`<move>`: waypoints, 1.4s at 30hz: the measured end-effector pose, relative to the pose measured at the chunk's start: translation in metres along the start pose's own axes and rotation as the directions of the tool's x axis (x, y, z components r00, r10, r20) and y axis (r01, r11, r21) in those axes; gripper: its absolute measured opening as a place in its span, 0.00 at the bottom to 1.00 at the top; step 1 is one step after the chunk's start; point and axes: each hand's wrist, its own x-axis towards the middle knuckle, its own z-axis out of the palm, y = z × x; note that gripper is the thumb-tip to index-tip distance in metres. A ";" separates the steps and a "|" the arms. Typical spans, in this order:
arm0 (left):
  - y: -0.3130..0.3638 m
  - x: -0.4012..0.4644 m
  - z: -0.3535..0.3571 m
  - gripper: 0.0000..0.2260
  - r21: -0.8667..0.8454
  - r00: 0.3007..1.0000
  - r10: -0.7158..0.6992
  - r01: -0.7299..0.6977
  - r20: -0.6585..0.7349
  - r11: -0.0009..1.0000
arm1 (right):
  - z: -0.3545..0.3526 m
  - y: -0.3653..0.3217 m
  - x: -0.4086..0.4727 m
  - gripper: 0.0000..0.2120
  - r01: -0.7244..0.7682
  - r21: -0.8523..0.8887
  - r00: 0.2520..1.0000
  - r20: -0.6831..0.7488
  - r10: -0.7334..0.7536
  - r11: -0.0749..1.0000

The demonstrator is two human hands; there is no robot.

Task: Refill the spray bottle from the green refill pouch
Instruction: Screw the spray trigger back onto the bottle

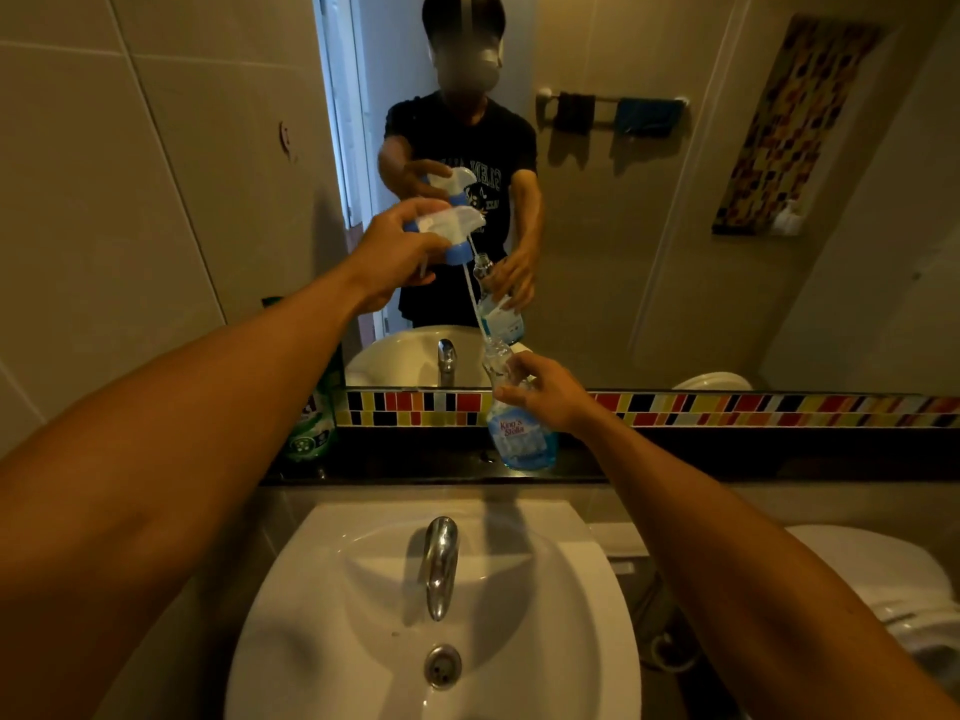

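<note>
Gripped in the left hand [395,257], the spray head [447,226] is held raised, its dip tube [475,298] partly inside the bottle.

The spray bottle [519,433] is held upright at the neck by the right hand [545,392] on the dark ledge [675,459] behind the sink [363,589]; the green refill pouch [311,433] is stood at the ledge's left end.

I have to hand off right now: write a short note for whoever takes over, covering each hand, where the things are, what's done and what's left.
Left hand: grips the spray head, lifted up and left of the bottle; the dip tube still runs down into the neck.
Right hand: holds the spray bottle by its neck, upright on the dark ledge behind the sink. A little blue liquid sits at the bottom.
Green refill pouch: stands on the ledge at the left, untouched.
Done: spray head unscrewed.
Left: pull the tube clear, set the head down, pour from the pouch, screw the head back on.
</note>
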 end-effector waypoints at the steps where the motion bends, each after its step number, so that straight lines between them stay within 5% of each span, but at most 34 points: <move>1: -0.004 -0.002 0.004 0.20 0.019 1.000 -0.003 0.002 0.012 1.000 | 0.000 -0.004 0.001 0.09 0.010 0.007 1.000 0.004 -0.010 1.000; 7: -0.027 -0.014 0.019 0.20 0.091 0.995 -0.054 0.047 0.078 0.995 | -0.002 -0.017 0.008 0.23 0.007 0.038 1.000 0.013 -0.007 0.999; 15: -0.041 -0.025 0.018 0.21 0.041 0.987 -0.128 0.125 0.092 0.991 | -0.001 -0.027 0.011 0.26 0.002 0.038 1.000 0.025 -0.003 0.999; 42: -0.046 -0.030 0.022 0.20 0.155 0.994 -0.080 0.068 0.072 0.986 | -0.002 -0.046 0.009 0.19 0.023 0.024 0.997 0.070 -0.025 0.999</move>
